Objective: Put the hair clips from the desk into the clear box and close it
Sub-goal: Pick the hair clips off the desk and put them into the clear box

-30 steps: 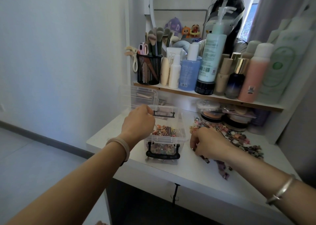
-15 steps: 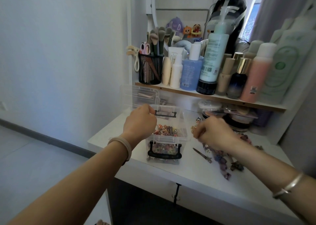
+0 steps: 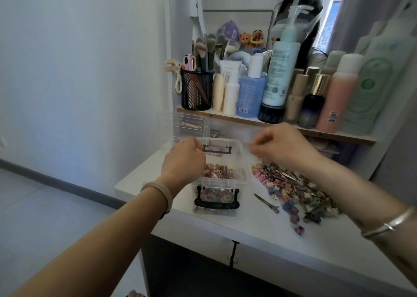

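A clear box (image 3: 243, 177) with black latches stands open on the white desk (image 3: 246, 226), partly filled with small coloured hair clips (image 3: 220, 172). Its clear lid (image 3: 183, 125) stands up behind it at the left. My left hand (image 3: 184, 161) grips the box's left rim. Right of the box lies a pile of hair clips (image 3: 293, 187), with one long metal clip (image 3: 266, 203) apart from it. My right hand (image 3: 283, 145) hovers above the pile's far end beside the box, fingers pinched together, blurred, apparently on a few clips.
A wooden shelf (image 3: 246, 118) just behind the box carries a black mesh brush cup (image 3: 196, 91) and several bottles (image 3: 276, 75). Jars sit under the shelf at the right. The wall is on the left; the desk's front edge is near my forearms.
My right hand has risen from the pile and moved left toward the box with its fingers pinched. My left hand has stayed on the box's rim.
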The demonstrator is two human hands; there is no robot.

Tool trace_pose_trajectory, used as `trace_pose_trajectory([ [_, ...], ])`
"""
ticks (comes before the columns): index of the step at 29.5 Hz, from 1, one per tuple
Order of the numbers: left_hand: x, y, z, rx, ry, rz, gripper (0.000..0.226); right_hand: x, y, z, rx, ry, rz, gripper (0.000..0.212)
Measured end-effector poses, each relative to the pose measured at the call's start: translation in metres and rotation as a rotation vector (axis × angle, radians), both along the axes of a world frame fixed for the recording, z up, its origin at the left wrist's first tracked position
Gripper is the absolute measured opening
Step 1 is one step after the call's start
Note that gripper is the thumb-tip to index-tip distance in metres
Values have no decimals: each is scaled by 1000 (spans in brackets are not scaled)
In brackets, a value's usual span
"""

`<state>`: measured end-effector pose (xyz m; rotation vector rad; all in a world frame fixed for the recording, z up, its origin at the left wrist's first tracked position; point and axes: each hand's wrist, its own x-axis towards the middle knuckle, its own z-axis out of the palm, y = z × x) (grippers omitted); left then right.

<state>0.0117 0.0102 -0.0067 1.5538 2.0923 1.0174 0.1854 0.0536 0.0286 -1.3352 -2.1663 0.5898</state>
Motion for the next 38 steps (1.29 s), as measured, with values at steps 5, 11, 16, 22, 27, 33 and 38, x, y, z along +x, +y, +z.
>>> trace_pose_trajectory([
  [5, 1, 1, 2, -4, 13, 3, 37, 12, -15, -39, -94, -689, 13, 12],
  [11, 2, 0, 0, -9, 9, 2, 36, 4, -18, -53, -45, -603, -18, 26],
  [16, 3, -1, 2, -4, 13, 3, 35, 0, -9, -23, 43, -60, -116, 15],
  [22, 6, -2, 2, -16, 22, -17, 36, -13, -12, 0, -55, 225, 86, 11],
  [27, 6, -1, 3, -16, 22, 2, 37, 16, 2, -17, -10, -250, 2, 10],
  [33, 8, 2, 3, -15, 30, 1, 37, 32, 3, -51, 28, -676, 75, 21],
  [38, 9, 2, 2, -21, 26, -3, 37, 30, 4, -52, 40, -637, 143, 27],
])
